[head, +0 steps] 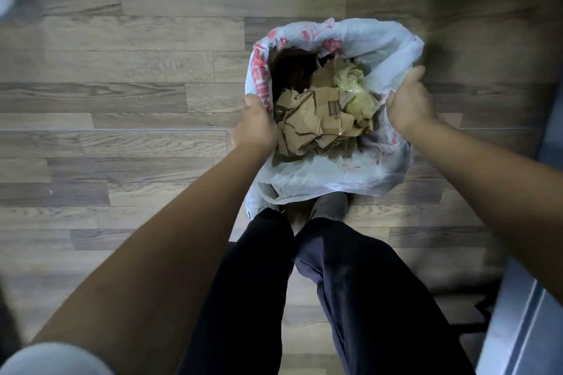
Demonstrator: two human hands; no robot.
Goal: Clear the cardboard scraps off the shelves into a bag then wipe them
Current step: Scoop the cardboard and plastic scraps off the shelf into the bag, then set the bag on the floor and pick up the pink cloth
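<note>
A white plastic bag with red print stands open on the wooden floor in front of my feet. Torn brown cardboard scraps, one with a barcode, fill it, and a crumpled yellowish plastic piece lies on top. My left hand grips the bag's left rim. My right hand grips the right rim. Both hands hold the mouth of the bag apart. No shelves are in view.
Wood-plank floor surrounds the bag. My legs in dark trousers and grey shoes stand just behind the bag. A pale grey edge of furniture or a mat runs along the right side.
</note>
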